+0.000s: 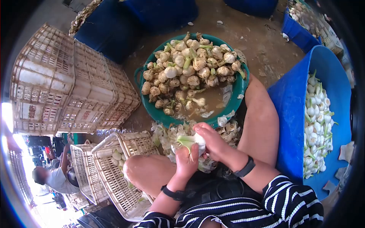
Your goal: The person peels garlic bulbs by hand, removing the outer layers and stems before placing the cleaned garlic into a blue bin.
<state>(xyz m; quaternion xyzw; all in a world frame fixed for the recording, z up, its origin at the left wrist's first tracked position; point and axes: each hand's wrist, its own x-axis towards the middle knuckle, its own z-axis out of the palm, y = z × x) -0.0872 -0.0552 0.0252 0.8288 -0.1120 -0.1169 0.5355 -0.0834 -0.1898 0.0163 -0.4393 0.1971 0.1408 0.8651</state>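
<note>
My left hand (186, 159) is closed around the green stem end of a garlic bulb (198, 142), in front of my lap. From the right, the fingers of my right hand (210, 138) press against the same bulb's pale side. Parts of both hands' fingertips are hidden behind the bulb. Beneath and around my hands lies a heap of papery garlic skins (165, 137). Just beyond is a round green tub (150, 110), with many dirty, unpeeled garlic bulbs (182, 62) piled above some brownish water.
At right, a tall blue bin (292, 83) contains clean white garlic (316, 125). White plastic crates (72, 83) stand at left; another crate (110, 171) beside my knee holds some bulbs. More blue bins (163, 15) line the back of the wet floor. A person (57, 178) sits far left.
</note>
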